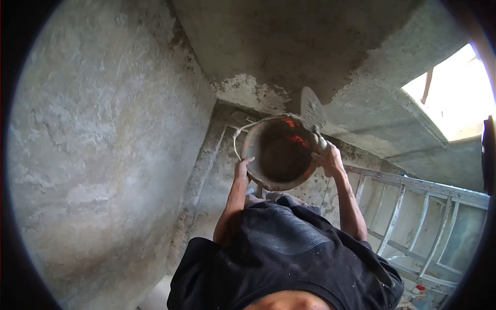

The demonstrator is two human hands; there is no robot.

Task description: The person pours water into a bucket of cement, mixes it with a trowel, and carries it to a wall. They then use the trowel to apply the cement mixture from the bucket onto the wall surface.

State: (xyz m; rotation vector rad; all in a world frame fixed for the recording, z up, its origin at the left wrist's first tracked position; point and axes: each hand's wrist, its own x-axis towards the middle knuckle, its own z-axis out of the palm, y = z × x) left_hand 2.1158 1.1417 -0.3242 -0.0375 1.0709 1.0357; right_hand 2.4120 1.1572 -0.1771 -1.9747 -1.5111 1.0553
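Observation:
Both my hands hold up a round, mortar-crusted bucket [281, 152], its dark opening turned toward the camera and orange showing on its inner wall. My left hand [244, 169] grips the rim at the lower left, thumb over the edge. A pale handle loop [236, 142] sticks out on the left side. At the right rim, my right hand [329, 159] is closed around the handle of a trowel and lies against the bucket. The trowel [311, 108] points upward, its blade coated with grey mortar.
A rough plastered wall [108, 150] rises on the left. Wet dark plaster [289, 41] covers the surface ahead. A bright opening [454, 93] is at the upper right. Below it a metal ladder [395, 219] stretches along the right side.

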